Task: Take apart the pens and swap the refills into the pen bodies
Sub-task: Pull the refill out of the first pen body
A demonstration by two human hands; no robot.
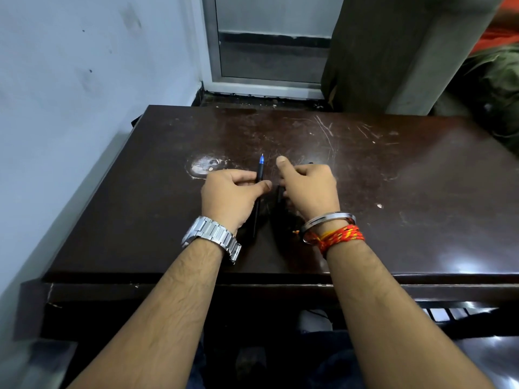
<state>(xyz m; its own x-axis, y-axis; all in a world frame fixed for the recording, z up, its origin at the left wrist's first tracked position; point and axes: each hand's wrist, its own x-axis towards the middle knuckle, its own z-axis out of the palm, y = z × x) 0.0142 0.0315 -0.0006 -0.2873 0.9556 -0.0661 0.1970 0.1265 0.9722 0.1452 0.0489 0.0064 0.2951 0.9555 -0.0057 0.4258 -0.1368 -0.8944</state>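
My left hand (230, 195) grips a slim black pen (260, 171) with a blue tip, which points away from me; its rear end sticks out below my palm. My right hand (307, 189) is curled just to the right, thumb raised, and closed on a second dark pen part (280, 192) that shows only as a short black piece under the fingers. A small dark end pokes out past the knuckles. Both hands hover low over the middle of the dark brown table (393, 178). How much of the right-hand piece is a body or a cap, I cannot tell.
The table top is scratched, with a worn pale patch (202, 164) just left of my left hand. A white wall runs along the left side. A window frame (266, 80) and a dark curtain (393, 51) stand behind the far edge.
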